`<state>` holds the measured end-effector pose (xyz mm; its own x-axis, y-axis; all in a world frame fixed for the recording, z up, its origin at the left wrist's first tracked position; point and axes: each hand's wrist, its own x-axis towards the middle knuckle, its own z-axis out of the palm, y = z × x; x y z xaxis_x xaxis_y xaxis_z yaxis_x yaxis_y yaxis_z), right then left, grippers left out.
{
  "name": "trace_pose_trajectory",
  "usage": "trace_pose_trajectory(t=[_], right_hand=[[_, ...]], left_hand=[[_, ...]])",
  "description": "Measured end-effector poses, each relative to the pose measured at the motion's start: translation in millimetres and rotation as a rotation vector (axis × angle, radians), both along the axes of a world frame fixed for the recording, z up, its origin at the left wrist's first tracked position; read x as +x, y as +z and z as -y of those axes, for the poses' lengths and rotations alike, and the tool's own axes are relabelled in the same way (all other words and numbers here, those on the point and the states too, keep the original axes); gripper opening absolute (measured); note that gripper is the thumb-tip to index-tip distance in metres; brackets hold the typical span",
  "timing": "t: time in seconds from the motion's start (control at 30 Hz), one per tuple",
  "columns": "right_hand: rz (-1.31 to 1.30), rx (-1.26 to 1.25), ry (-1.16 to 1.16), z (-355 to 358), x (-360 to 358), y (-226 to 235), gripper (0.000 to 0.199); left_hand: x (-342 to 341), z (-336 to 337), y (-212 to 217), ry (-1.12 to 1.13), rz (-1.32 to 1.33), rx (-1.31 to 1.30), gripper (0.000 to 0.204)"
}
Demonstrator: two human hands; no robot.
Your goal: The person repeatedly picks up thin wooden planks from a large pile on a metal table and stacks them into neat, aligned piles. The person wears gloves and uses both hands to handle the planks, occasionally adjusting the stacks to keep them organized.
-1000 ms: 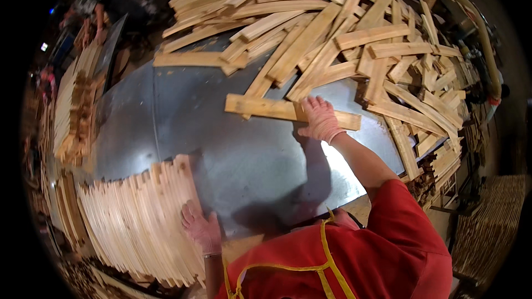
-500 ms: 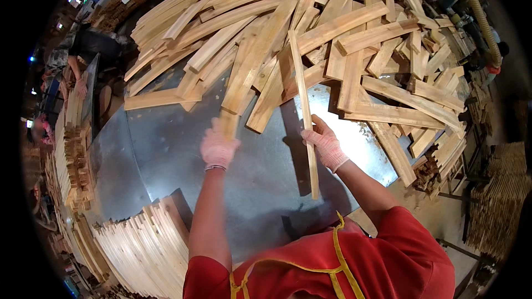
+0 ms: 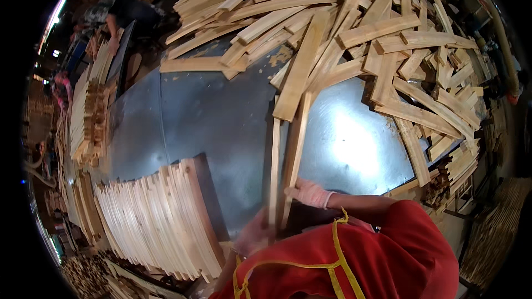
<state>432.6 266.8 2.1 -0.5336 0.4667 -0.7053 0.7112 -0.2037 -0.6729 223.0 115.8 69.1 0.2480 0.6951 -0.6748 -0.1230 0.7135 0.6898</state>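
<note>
Both slats (image 3: 288, 155) now drawn upright between gloved hands (image 3: 307, 192) (near chest).

"What sort of place is this?"

"A woodworking shop. Rough wooden slats (image 3: 354, 50) lie heaped across a metal-topped table (image 3: 221, 122), sorted slats (image 3: 160, 221) stand in a row along its edge, and more timber stacks (image 3: 88, 116) fill the dim floor beyond."

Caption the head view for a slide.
Gloved hands hold two wooden slats upright over a metal table.
</note>
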Motion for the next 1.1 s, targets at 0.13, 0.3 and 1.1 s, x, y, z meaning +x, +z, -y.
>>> trace_pose_trajectory(t=[0.13, 0.3, 1.1], right_hand=[[-0.037, 0.08, 0.312, 50.6, -51.2, -12.2, 0.089], [-0.067, 0.048, 0.338, 116.7, -138.1, -7.2, 0.08], [-0.766, 0.145, -1.355, -250.9, 84.5, -25.3, 0.063]], left_hand=[[-4.2, 84.1, 0.1, 0.007, -0.26, 0.008, 0.084], [-35.1, 188.1, -53.2, 0.349, -0.303, -0.077, 0.066], [-95.6, -192.8, -87.1, -0.334, -1.623, 0.668, 0.098]])
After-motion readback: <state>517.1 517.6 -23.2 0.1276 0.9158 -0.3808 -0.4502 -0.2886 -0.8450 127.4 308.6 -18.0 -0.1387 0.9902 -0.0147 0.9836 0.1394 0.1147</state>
